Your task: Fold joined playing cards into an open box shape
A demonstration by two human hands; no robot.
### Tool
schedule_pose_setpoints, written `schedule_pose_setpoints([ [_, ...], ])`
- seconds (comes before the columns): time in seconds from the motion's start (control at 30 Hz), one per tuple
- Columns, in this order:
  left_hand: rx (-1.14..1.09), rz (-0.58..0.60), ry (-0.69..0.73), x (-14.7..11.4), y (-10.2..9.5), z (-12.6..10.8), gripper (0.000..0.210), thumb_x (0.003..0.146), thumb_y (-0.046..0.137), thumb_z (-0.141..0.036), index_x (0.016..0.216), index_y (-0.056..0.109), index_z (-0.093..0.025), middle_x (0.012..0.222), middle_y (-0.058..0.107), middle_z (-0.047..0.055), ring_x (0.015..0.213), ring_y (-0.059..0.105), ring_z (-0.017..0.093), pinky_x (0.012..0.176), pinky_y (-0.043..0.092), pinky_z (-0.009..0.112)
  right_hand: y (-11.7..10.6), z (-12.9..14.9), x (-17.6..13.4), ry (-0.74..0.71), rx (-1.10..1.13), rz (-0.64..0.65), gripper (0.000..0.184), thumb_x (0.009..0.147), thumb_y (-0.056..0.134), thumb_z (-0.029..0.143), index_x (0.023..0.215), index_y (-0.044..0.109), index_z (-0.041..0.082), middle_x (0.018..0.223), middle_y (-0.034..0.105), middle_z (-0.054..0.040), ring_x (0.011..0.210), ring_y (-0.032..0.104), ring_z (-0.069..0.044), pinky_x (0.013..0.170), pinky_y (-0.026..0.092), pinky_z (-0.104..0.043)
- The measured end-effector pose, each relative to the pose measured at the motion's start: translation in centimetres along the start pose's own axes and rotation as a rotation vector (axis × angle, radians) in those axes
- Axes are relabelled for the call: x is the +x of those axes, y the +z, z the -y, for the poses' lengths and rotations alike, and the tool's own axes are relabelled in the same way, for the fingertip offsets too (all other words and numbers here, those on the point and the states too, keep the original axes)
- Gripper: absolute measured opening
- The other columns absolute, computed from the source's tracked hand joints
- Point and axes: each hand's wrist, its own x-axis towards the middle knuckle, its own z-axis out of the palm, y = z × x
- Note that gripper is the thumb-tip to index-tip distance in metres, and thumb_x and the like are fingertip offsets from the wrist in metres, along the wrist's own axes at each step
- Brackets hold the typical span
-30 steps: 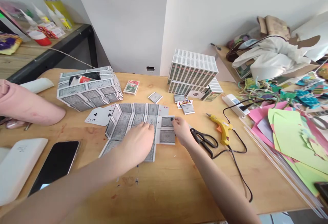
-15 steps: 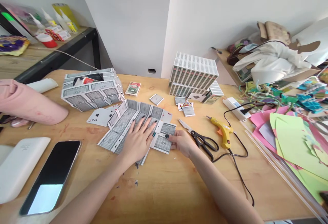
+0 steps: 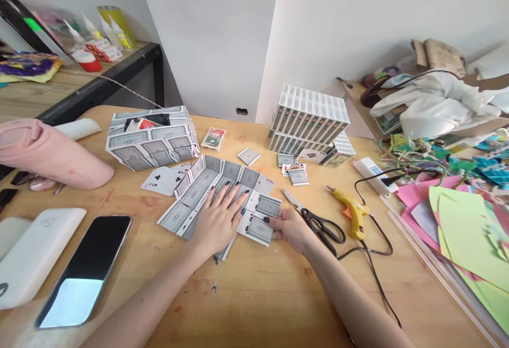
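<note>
A folded sheet of joined playing cards (image 3: 195, 191), grey-patterned backs showing, lies on the table with its far and left edges standing up. My left hand (image 3: 218, 218) rests flat on it, fingers spread. At its right side is a card flap (image 3: 260, 227), pinched at the outer edge by my right hand (image 3: 292, 229), thumb on top and fingertips hidden beneath. White strips with small black pips show along the flap's inner edge. Scissors (image 3: 314, 220) with black handles lie just right of my right hand, and a yellow glue gun (image 3: 352, 211) sits beyond them.
A box covered in cards (image 3: 153, 144) stands behind left, near a red card pack (image 3: 213, 138). Stacked card decks (image 3: 310, 117) stand at the back. A phone (image 3: 85, 271), white power bank (image 3: 43, 255) and pink roll (image 3: 59, 157) lie left. Coloured paper (image 3: 465, 231) lies right.
The camera view has shifted slightly, so everything sits further right. More of the white pipped strip shows beside the flap under my right hand. My left hand stays flat on the cards.
</note>
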Motion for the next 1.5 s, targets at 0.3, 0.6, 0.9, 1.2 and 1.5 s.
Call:
schedule_pose_setpoints([
  [0.3,0.009,0.170,-0.130,-1.0,-0.2,-1.7,0.052,0.088,0.036,-0.031,0.139,0.032,-0.022,0.150,0.020,0.011,0.136,0.016,0.035,0.105,0.019,0.058,-0.9,0.2,1.2,-0.203,-0.362,-0.328,0.021,0.075,0.054,0.037,0.085,0.057,0.019,0.074,0.070,-0.0045,0.060,0.065,-0.020,0.055,0.051,-0.032],
  [0.6,-0.145,0.385,0.170,-2.0,-7.1,-3.4,0.051,0.088,0.036,-0.035,0.137,0.034,-0.020,0.149,0.023,0.012,0.136,0.016,0.034,0.102,0.033,0.049,-1.8,3.1,3.2,-0.330,-0.603,-0.401,0.023,0.073,0.051,0.027,0.093,0.060,0.017,0.071,0.070,-0.0025,0.062,0.063,-0.017,0.059,0.047,-0.027],
  [0.9,-0.258,0.174,-0.019,8.5,-6.2,2.3,0.036,0.083,0.044,-0.021,0.117,0.055,-0.017,0.113,0.063,0.009,0.102,0.059,0.023,0.081,0.046,0.031,-1.3,4.1,5.0,-0.399,-0.574,-0.283,0.025,0.076,0.054,0.038,0.088,0.063,0.019,0.069,0.068,-0.0015,0.064,0.063,-0.017,0.057,0.046,-0.026],
  [1.2,-0.368,0.096,-0.013,9.8,-5.2,3.1,0.030,0.084,0.041,-0.021,0.090,0.070,-0.017,0.084,0.072,0.006,0.074,0.065,0.017,0.064,0.044,0.024,-0.9,4.7,5.0,-0.615,-0.727,-0.296,0.021,0.078,0.046,0.026,0.090,0.062,0.019,0.078,0.069,-0.0030,0.073,0.062,-0.017,0.067,0.047,-0.028],
  [1.5,-0.268,0.097,0.026,9.3,-6.3,2.1,0.030,0.084,0.040,-0.017,0.093,0.068,-0.019,0.081,0.071,0.006,0.072,0.063,0.018,0.061,0.042,0.025,0.6,6.9,3.4,-0.786,-1.129,-0.388,0.026,0.083,0.041,0.018,0.092,0.066,0.021,0.085,0.070,-0.0027,0.076,0.063,-0.016,0.069,0.045,-0.025],
])
